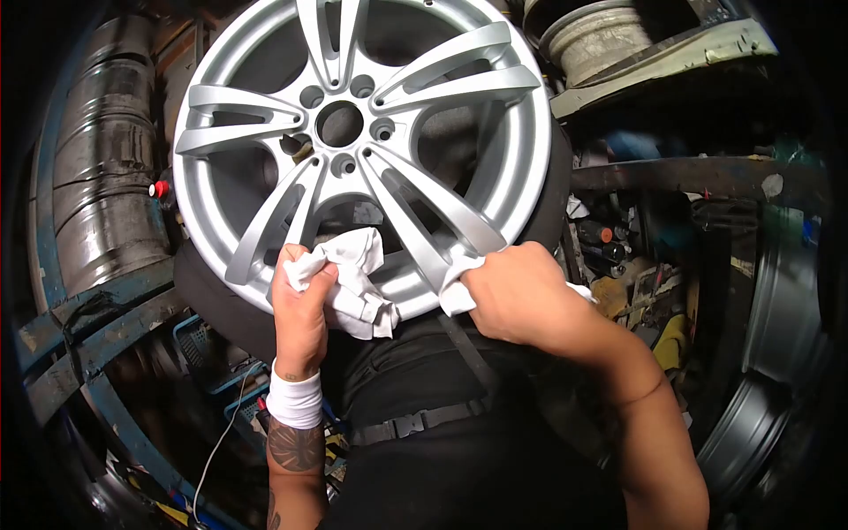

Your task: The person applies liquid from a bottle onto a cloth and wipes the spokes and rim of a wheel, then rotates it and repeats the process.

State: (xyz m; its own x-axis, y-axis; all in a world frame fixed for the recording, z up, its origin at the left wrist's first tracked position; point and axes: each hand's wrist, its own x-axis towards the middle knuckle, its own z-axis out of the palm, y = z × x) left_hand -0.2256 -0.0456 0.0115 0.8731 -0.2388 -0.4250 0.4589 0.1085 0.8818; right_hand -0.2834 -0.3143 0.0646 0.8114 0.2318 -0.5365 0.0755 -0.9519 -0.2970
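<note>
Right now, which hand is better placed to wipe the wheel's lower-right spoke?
Probably the right hand: its cloth is at the tip of that spoke; the left hand holds another cloth farther left.

wheel rim (360, 148): silver, double-spoked, facing camera | white cloth (357, 258): crumpled, at lower edge | second cloth (457, 293): at spoke

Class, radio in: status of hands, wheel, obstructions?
Left hand gripping cloth. Right hand holding second cloth at spoke. Wheel faces camera. Only hands and cloths in front.
</note>
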